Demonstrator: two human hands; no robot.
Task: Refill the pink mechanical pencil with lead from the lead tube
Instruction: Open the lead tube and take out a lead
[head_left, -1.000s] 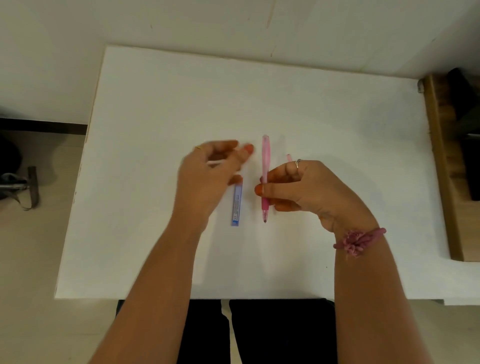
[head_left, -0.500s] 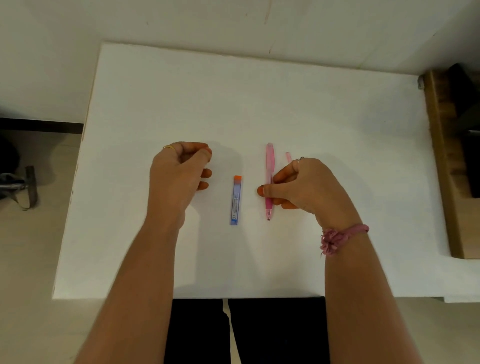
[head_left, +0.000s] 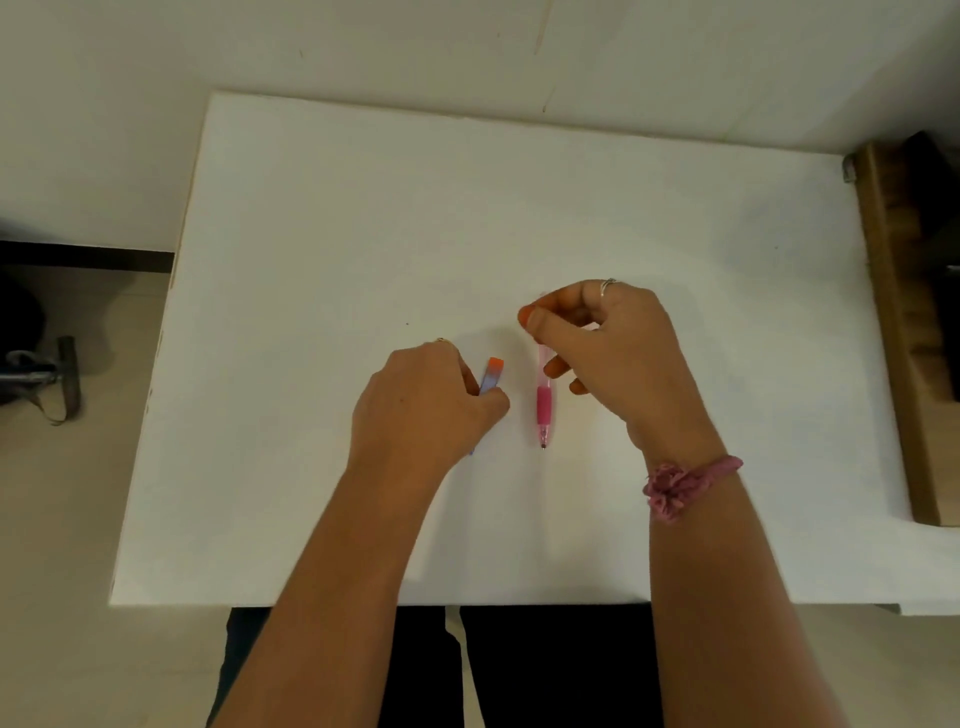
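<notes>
The pink mechanical pencil (head_left: 544, 410) lies on the white table (head_left: 322, 234), tip pointing toward me. My right hand (head_left: 618, 358) arches over its upper half, with thumb and forefinger pinched at its top end, which they hide. The blue lead tube (head_left: 491, 376) with an orange cap sits just left of the pencil. My left hand (head_left: 421, 410) grips its lower part between thumb and fingers. Only the capped end and a sliver below the hand show.
A wooden piece of furniture (head_left: 904, 322) stands against the table's right edge. On the floor to the left lies a dark bag with straps (head_left: 36, 374). The table's near edge is close to my lap.
My left hand moved right from beside the tube and closed on it. My right hand slid from the pencil's grip up to its top end. The tube now looks slightly tilted and blurred.
</notes>
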